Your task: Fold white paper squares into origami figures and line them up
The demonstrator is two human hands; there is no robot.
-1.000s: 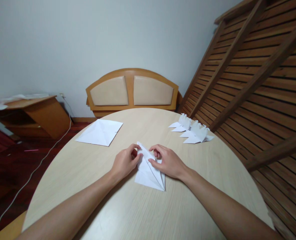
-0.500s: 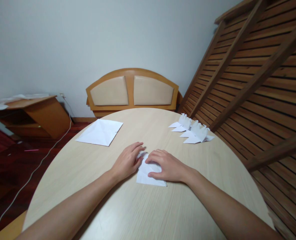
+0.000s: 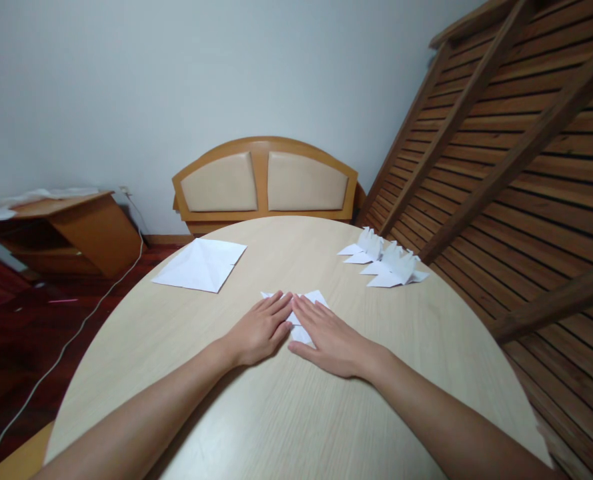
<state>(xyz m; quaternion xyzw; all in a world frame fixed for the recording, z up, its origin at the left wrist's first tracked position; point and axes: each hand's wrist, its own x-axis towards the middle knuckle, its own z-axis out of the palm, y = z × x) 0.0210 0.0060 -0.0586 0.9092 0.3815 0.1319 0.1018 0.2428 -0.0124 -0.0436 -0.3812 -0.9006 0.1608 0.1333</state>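
Note:
A folded sheet of white paper (image 3: 302, 335) lies on the round table in front of me, largely covered by my hands. My left hand (image 3: 261, 328) rests flat over its left side, fingers stretched out. From the right, my right hand (image 3: 329, 337) presses flat on the paper, its fingers also extended and their tips almost meeting the left hand's. Corners of the paper show beyond the fingertips, and a folded part shows between the thumbs. Several folded paper birds (image 3: 396, 265) stand in a cluster at the back right.
A creased white paper sheet (image 3: 201, 265) lies at the back left of the pale round table (image 3: 176, 373). Behind stands a headboard (image 3: 265, 177). Wooden slats (image 3: 526, 173) lean on the right. A low cabinet (image 3: 89, 230) and a white cable (image 3: 83, 323) are on the left.
Both hands have gone from curled fingers around the paper to lying flat on it. The paper's visible outline differs: corners now spread out past the fingertips. The birds and other sheet stayed put.

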